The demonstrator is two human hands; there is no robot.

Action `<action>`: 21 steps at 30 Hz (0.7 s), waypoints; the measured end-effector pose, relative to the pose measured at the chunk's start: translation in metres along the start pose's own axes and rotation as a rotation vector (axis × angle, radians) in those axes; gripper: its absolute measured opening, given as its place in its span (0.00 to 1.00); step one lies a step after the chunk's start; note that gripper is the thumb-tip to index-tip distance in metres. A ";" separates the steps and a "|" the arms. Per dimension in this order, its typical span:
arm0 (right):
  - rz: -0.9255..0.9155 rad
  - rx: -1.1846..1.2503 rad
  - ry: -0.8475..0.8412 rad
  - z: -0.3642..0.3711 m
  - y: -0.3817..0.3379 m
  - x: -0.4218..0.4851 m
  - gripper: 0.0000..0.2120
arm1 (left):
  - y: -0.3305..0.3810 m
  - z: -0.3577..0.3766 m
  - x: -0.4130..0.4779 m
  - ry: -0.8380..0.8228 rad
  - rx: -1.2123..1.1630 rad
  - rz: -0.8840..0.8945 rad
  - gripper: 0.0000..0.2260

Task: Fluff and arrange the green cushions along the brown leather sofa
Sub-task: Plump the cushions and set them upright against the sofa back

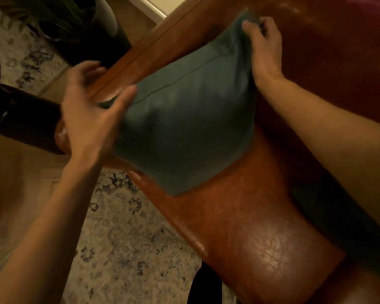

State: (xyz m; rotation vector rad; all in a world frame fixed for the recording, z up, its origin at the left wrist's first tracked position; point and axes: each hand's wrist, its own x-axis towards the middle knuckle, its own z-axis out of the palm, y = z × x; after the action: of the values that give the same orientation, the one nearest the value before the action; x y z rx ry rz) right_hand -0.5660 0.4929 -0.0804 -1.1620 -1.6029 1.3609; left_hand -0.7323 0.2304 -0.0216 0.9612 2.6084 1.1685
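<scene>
A green cushion [184, 119] stands on the seat of the brown leather sofa [246, 227], leaning against its armrest [154, 47]. My right hand [263, 47] grips the cushion's top far corner, fingers closed on the fabric. My left hand [90, 110] is at the cushion's near left edge with fingers spread; its thumb touches the fabric and the hand is blurred. A second green cushion [342, 224] lies on the seat at the right, partly hidden under my right forearm.
A patterned rug [123, 242] covers the floor in front of the sofa. A dark planter with a plant [90, 25] stands beyond the armrest. A dark rounded piece of furniture [20, 119] sits at the left. A red cushion [369, 5] shows at the top right.
</scene>
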 end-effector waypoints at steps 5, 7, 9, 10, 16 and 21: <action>0.044 0.109 0.019 0.001 -0.009 0.009 0.14 | 0.023 0.028 0.028 -0.461 0.429 0.142 0.48; 0.045 0.090 0.033 0.004 -0.009 0.008 0.17 | 0.018 0.035 0.032 -0.565 0.465 0.123 0.51; 0.052 0.097 0.057 0.007 -0.008 0.001 0.19 | 0.013 0.037 0.030 -0.586 0.462 0.118 0.52; 0.054 0.121 0.075 0.008 -0.008 -0.003 0.20 | 0.010 0.038 0.028 -0.562 0.453 0.131 0.51; 0.025 0.205 0.174 0.010 -0.012 -0.011 0.22 | 0.010 0.032 0.010 -0.383 0.339 0.241 0.42; 0.012 0.323 0.161 0.008 -0.015 -0.015 0.22 | 0.009 0.028 -0.001 -0.331 0.341 0.274 0.41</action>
State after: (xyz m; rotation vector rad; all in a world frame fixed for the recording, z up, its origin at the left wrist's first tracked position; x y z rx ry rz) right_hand -0.5712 0.4755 -0.0663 -1.0561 -1.2121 1.4327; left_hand -0.7166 0.2517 -0.0343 1.4726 2.4972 0.5438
